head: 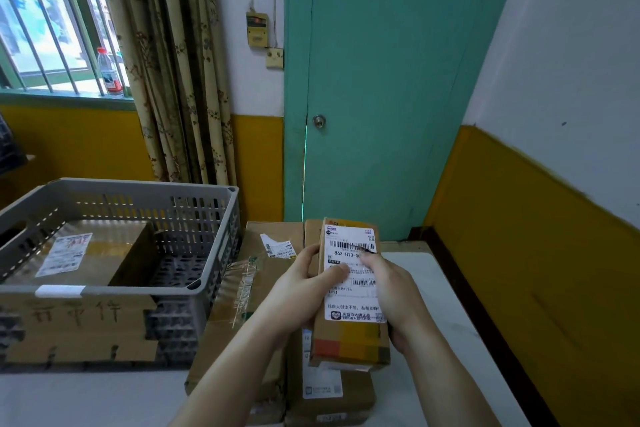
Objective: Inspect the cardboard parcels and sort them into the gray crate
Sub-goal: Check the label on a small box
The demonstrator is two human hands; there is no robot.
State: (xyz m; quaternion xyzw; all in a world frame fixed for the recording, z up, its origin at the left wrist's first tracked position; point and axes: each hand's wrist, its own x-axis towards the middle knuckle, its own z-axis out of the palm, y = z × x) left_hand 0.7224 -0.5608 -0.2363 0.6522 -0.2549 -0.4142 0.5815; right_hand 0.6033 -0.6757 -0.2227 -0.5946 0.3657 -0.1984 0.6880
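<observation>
step: inspecting | parcel (349, 291) upright, long axis pointing away | left hand (304, 288) and right hand (391, 291) fingers clamped on its sides | gray crate (221, 243) lay left, nearer left hand

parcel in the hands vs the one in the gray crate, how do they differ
The held parcel is narrow, raised and gripped by the left hand and right hand; the crate parcel is broader and lies flat, untouched, in the gray crate. Both are brown cardboard with white labels.

The white label (353, 274) on the held parcel (349, 340) reads "B63-H10-", the rest hidden by a thumb.
</observation>
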